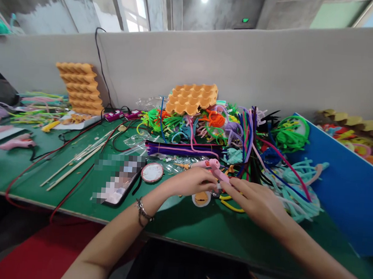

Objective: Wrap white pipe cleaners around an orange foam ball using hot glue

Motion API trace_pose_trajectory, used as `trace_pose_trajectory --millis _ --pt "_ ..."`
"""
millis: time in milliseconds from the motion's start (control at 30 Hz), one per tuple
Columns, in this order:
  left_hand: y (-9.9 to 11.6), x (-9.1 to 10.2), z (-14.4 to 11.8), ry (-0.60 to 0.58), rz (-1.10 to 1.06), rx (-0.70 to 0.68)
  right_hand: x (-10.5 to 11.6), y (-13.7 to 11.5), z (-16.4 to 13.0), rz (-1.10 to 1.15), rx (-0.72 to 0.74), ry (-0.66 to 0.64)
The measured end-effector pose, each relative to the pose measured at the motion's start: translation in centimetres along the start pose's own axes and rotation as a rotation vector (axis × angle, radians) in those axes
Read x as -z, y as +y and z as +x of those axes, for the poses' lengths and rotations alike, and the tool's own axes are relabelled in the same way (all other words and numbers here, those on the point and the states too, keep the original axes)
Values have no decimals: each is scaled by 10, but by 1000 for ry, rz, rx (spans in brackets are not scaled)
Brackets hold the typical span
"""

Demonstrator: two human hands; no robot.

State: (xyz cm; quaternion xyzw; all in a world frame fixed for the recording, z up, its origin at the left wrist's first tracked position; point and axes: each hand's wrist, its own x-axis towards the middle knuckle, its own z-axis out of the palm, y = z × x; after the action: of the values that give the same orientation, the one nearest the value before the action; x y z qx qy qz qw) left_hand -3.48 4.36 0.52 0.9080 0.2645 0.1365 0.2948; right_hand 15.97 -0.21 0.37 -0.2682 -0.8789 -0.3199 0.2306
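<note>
A pink glue gun [214, 168] lies at the front middle of the green table, its nozzle pointing left. My right hand [258, 203] is at its handle, with the fingers reaching over the handle's lower end. Close beside it, my left hand [196, 182] has its fingers bent and drawn together under the gun; what they hold is hidden or too small to name. Just below the fingertips sits a small white round piece with a yellow-orange middle [201, 198]. Bent yellow pipe cleaners [231, 205] lie between the hands.
A phone [123, 186] and a round white lid [152, 172] lie left of my hands. Bundles of coloured pipe cleaners [186, 150] fill the back, below an orange egg tray [192, 98]. Red cables [22, 180] and thin sticks [77, 162] cross the left. A blue board [335, 186] stands at right.
</note>
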Motion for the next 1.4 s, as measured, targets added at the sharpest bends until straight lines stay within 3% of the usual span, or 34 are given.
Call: trace_pose_trajectory --millis 133,300,400,533,767,867,1067,1200,1300,1400 --pt "1 2 -1 -39 -24 -35 3 3 4 52 33 -57" --pt "2 2 -2 -30 -41 -73 13 10 13 681 -179 -388" --pt "0 2 -3 -9 -82 -85 13 13 14 857 -241 -456" --pt "-4 6 -2 -8 -128 -120 4 11 5 787 -220 -341" --pt "-5 14 -6 -56 -150 -79 9 8 12 329 98 -56" --pt "-3 16 -9 -38 -142 -106 13 6 19 210 124 4" --pt "3 12 -13 41 90 -131 5 -5 18 114 26 -54" --pt "9 12 -15 85 182 -128 2 -7 17 198 -56 -159" --pt "10 17 -19 78 107 -118 5 -2 17 263 -47 -163" --pt "6 24 -23 37 -112 -126 11 2 17 208 55 -77"
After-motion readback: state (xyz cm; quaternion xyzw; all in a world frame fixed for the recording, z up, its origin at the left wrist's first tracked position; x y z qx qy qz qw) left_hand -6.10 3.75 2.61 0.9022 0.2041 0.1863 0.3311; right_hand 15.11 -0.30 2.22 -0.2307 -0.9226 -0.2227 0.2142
